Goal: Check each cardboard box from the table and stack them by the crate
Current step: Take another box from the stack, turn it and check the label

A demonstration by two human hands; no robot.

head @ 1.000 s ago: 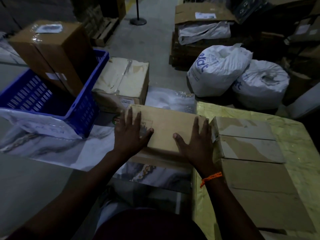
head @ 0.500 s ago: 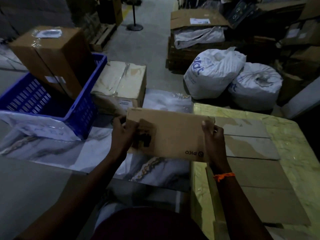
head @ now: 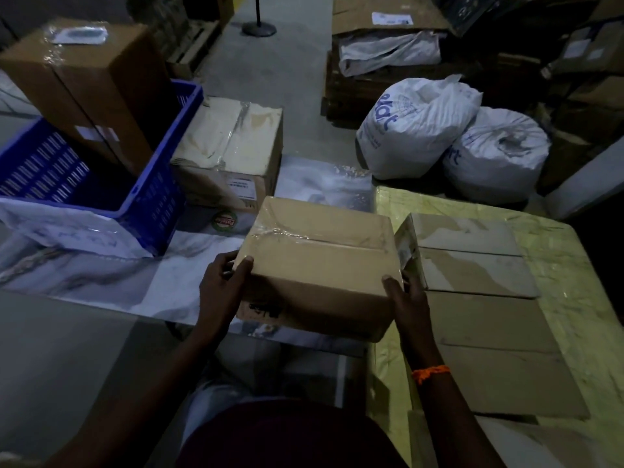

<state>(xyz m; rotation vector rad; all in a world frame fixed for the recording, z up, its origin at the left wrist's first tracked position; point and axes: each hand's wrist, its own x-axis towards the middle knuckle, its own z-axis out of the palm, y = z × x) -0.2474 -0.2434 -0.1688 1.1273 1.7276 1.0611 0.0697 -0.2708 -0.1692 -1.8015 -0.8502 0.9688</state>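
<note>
1. Since a second ago the tabletop (head: 574, 251) has given up one box from its left edge. What lay there under two flat palms is now lifted and held over that edge. The remaining boxes (head: 472, 261) lie in a row along the tabletop from its far left corner toward the near edge, and their turn has not come.
2. Off the tabletop's left edge, across a marbled surface (head: 101, 278), stands the blue crate (head: 152, 211). It is the landmark for the stack and is well apart from the held box.
3. One taped box (head: 229, 146) already sits just beside the crate's right wall. Judging by the task, that is likely the spot the stack grows from.
4. Half a second ago the cardboard box (head: 320, 261) was tipped up with a printed face toward the camera. It has since been rolled so its taped seam faces up and a side with dark print faces the person. That reads as inspection under way, face by face, with the carry to the crate not yet begun. Its long axis runs left to right, from one hand to the other, crossing the tabletop's left edge, and the seam follows that same line.
5. At the box's right end, the right hand (head: 407, 305) grips the near corner, thumb on the front and fingers hidden behind.
6. At the left end, the left hand (head: 219, 292) clasps the other near corner, thumb over the top edge and fingers curled round the side.
</note>
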